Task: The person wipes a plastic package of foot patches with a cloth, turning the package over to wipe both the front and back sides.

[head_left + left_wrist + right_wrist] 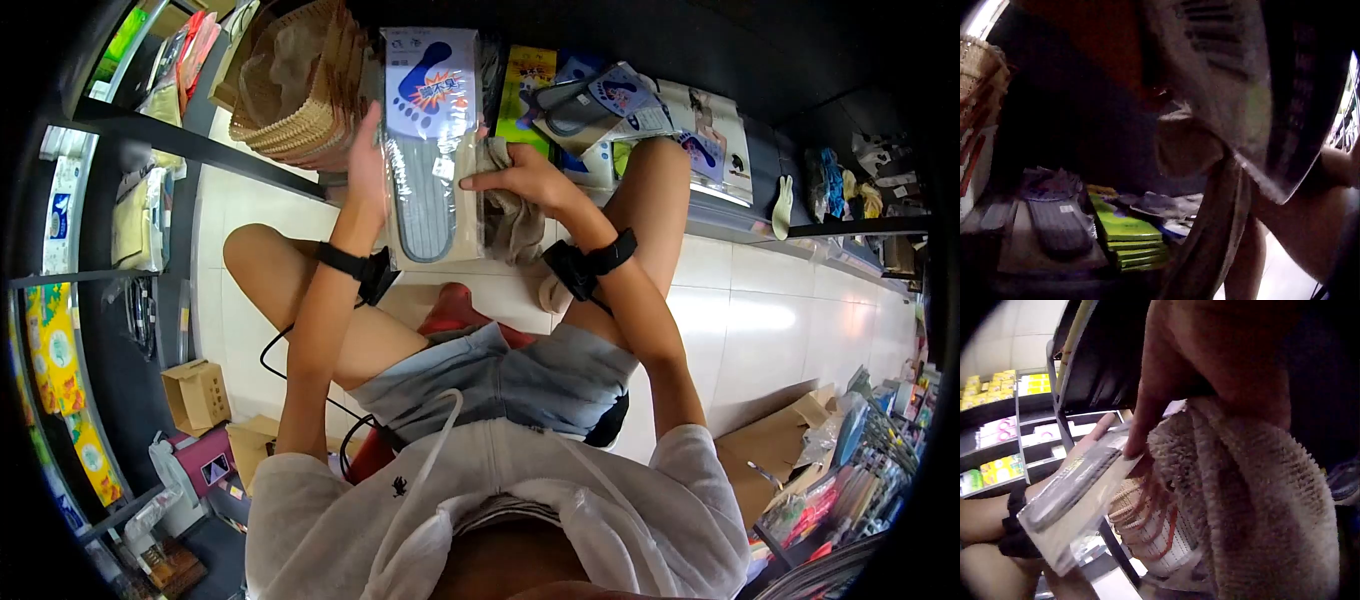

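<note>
A clear-wrapped pack of grey insoles [425, 190], with a blue footprint on its white card, is held up in front of the knees in the head view. My left hand [366, 165] grips it from the left edge, most of the fingers hidden behind it. My right hand [528, 180] holds a shaggy beige-grey cloth [515, 220] that hangs down beside the pack. In the right wrist view this cloth [1241, 500] fills the right side, and a right fingertip rests at the edge of the pack [1075, 494].
Stacked woven baskets [300, 90] stand left of the pack. More insole packs [590, 100] and a green-yellow package [525, 90] lie on the low shelf ahead. Shelves with packaged goods [60, 340] line the left. Cardboard boxes [780, 445] sit on the floor behind right.
</note>
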